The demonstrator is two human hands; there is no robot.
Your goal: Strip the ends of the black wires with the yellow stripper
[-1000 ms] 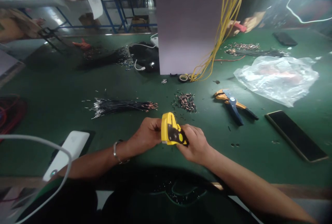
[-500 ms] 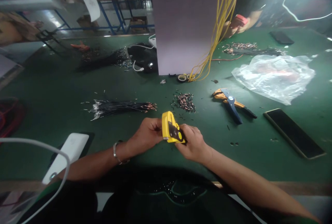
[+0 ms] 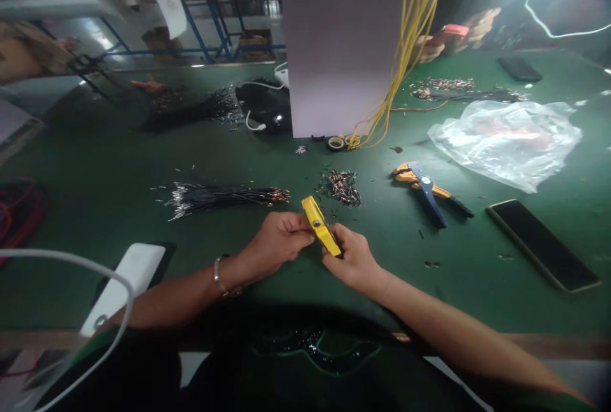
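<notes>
My right hand (image 3: 356,260) is wrapped round the handles of a yellow wire stripper (image 3: 321,226), whose head points up and slightly left. Close by its jaws, the fingers of my left hand (image 3: 272,243) are pinched together. Whatever lies between those fingers is too small or hidden to make out. Beyond my hands a bundle of short black wires (image 3: 224,197) lies on the green table, bare copper showing at its right end and shiny metal tips at its left. A heap of small black and copper-coloured scraps (image 3: 344,188) sits just past the stripper.
To the right lie an orange-and-blue wire stripper (image 3: 424,189), a phone (image 3: 544,245) and a clear plastic bag (image 3: 510,141). A white power bank (image 3: 126,284) is at left. Yellow wires (image 3: 405,42) hang beside a pale upright panel (image 3: 344,49). Behind, a co-worker's hand (image 3: 482,25) is near a red object.
The yellow stripper has turned in my right hand, now showing its narrow edge. My left fingers have shifted slightly right. The co-worker's hands have moved apart.
</notes>
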